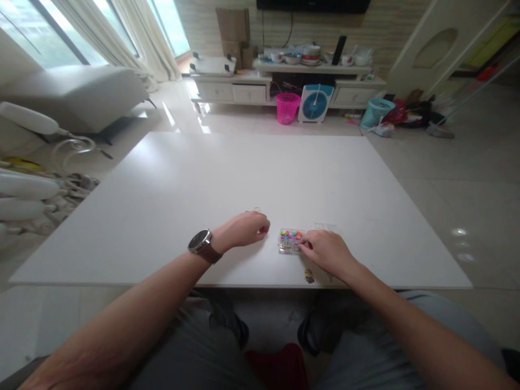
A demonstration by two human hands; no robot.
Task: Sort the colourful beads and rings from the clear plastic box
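A small clear compartment box (285,245) sits near the front edge of the white table, with colourful pieces in its back compartments and metallic-looking pieces in the front ones. My right hand (325,249) reaches in from the right, its fingers pinched at the box's right side; anything between them is too small to make out. To the left of the box, my left hand (246,227) is closed just above the table, its fingertips curled out of sight. A thin pale ring-like item (257,209) shows just behind it. A small yellow and blue figure (309,276) lies in front of the box.
The white table (260,173) spans the view. A clear flat piece, perhaps a lid (325,225), lies behind my right hand. Beyond the table stand a pink basket (287,108), a blue fan (314,104) and a low cabinet (249,93). My legs are under the front edge.
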